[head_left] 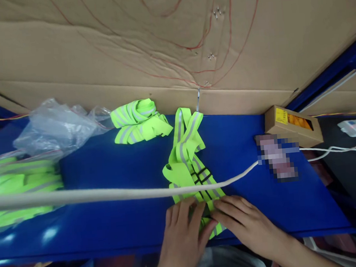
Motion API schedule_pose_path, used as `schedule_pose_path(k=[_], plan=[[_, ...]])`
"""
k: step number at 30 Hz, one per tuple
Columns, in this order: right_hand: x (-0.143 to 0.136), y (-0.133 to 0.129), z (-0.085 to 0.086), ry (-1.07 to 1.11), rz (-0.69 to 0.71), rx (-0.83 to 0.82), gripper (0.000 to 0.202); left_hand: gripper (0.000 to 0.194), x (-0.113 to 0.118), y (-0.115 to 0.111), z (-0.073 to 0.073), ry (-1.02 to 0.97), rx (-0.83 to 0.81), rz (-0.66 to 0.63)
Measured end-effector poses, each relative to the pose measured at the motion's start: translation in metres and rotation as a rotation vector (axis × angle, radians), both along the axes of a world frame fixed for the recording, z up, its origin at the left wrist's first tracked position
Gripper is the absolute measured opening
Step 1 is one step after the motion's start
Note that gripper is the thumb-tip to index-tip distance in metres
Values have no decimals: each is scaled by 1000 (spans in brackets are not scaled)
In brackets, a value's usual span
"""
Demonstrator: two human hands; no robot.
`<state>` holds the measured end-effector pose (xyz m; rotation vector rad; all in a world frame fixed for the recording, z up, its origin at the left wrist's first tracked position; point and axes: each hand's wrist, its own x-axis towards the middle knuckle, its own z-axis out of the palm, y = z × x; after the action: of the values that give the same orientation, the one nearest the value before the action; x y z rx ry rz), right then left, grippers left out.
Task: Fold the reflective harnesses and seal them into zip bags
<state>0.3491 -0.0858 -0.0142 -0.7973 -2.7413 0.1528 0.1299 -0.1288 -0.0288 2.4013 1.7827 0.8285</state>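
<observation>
A yellow-green strap bundle with grey reflective stripes (184,149) runs from the back of the blue table to its front edge. Black bands cross its middle. On its near end, my left hand (184,228) has curled fingers pressed on the fabric, its thumb reaching right. My right hand (244,221) grips the same end from the right, fingertips close to the left thumb. Both hands touch the straps, and part of the fabric is hidden beneath them. A second folded strap bundle (139,122) lies at the back, left of the first.
At the left are a clear plastic bag (55,127) and bagged yellow-green straps (23,180). A white cable (108,194) crosses the view above the table. A pixelated object (276,158) and a cardboard box (292,125) sit at the right. Cardboard (127,50) stands behind.
</observation>
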Motion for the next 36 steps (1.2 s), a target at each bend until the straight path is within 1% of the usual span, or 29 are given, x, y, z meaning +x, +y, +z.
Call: schedule_pose_path(k=[1,2,4,5,6,7,8,9,10,11,12,13,14,15,17,20,22,24,26,28,30,32,34,36], plan=[[1,-1,0,-13,27,6,35,31,0,0,1,-5,-8,-7],[1,-2,0,-24,34,14,40,32,0,0,2,-26,-11,-20],[0,-4,3,-32,19,40,63,36,-5,1,8,-98,-58,-70],[-2,-5,4,-41,10,47,74,39,-10,3,11,-138,-97,-109],[-3,-6,5,-56,6,54,81,39,-17,5,16,-176,-133,-144],[-5,-8,5,-72,1,65,84,35,-26,10,20,-213,-147,-160],[-7,-9,4,-89,-6,80,85,29,-36,15,24,-245,-142,-148],[-9,-11,3,-103,-17,96,85,24,-47,22,28,-278,-119,-97],[-10,-13,1,-108,-31,114,83,21,-59,30,31,-317,-87,-7],[-10,-15,-2,-104,-46,130,79,19,-71,40,33,-356,-91,101],[-10,-16,-5,-89,-60,144,75,21,-81,50,34,-406,-143,201],[-10,-18,-7,-71,-67,150,70,28,-89,60,34,-466,-239,268],[-9,-19,-9,-55,-67,151,65,36,-94,70,34,-516,-360,265],[-7,-20,-10,-33,-69,156,60,43,-97,79,34,-543,-484,224],[-4,-21,-9,-4,-75,169,53,45,-95,94,35,-549,-649,93],[0,-18,-1,12,-56,192,49,39,-82,105,41,-536,-745,-64],[2,-16,4,5,-38,191,46,35,-74,108,46,-488,-719,-172],[5,-15,7,7,-36,188,44,35,-69,111,47,-363,-593,-250],[8,-14,8,2,-35,186,43,31,-68,111,43,-211,-452,-267],[10,-15,7,9,-37,180,43,27,-68,110,38,-110,-392,-231],[11,-17,5,39,-30,185,41,34,-67,107,33,-23,-346,-177],[11,-21,2,69,-5,189,40,40,-66,104,31,49,-288,-97],[10,-23,0,87,8,183,40,39,-65,103,29,101,-229,-20],[10,-25,-1,84,0,174,41,36,-64,105,29,128,-184,17]])
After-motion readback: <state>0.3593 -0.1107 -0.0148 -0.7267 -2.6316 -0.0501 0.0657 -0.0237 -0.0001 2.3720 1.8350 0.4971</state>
